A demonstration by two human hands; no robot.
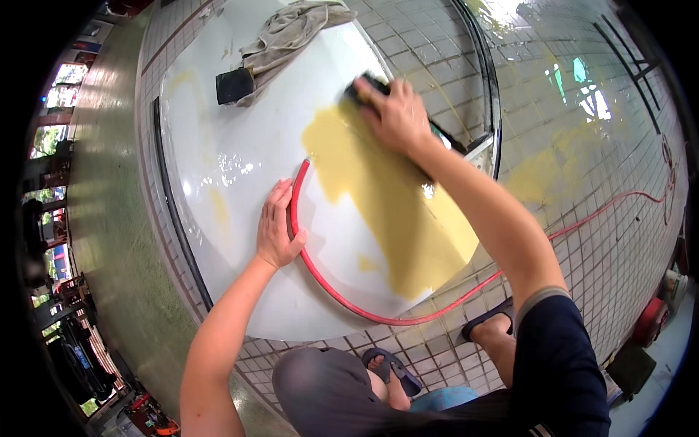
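A white, wet vehicle panel (211, 146) lies in front of me with a large patch of yellow filler (397, 218) on its right side. My right hand (398, 113) is closed on a dark sanding block (357, 91), pressed to the panel at the patch's far end; motion blurs the block. My left hand (277, 229) rests on the panel left of the patch, gripping a red hose (331, 291) between thumb and fingers. The hose's open end points away from me, at the yellow patch's left edge.
A crumpled grey cloth (291, 33) lies at the panel's far end, with a black block (234, 86) beside it. The hose trails right across wet tiles (582, 240). Dark trim strips (178, 218) run along the panel's left. Buckets and containers (648, 320) stand far right.
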